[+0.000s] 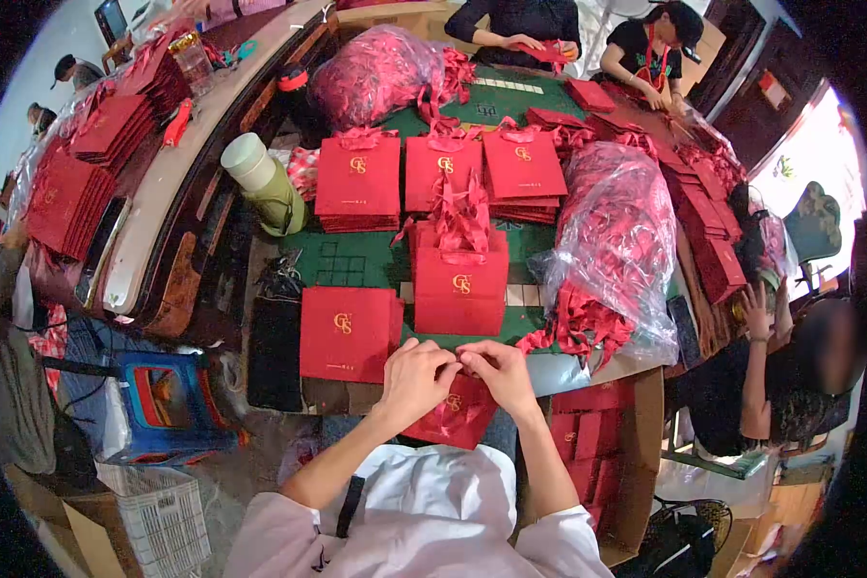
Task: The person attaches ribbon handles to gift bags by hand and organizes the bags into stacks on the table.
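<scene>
At the table's front edge, my left hand and my right hand are close together, fingers pinched at the top of a small red gift bag with a gold logo. The bag tilts toward my lap; whether the fingertips grip its edge or its ribbon is hidden. Just beyond stands a stack of red bags with ribbon handles piled on top. Left of it lies another red bag stack. A clear plastic sack of red ribbons rests to the right.
Several bag stacks line the back, beside a large ribbon-filled sack and a green bottle. An open carton holding red bags is at my right. A blue stool is at left. Other people work around the tables.
</scene>
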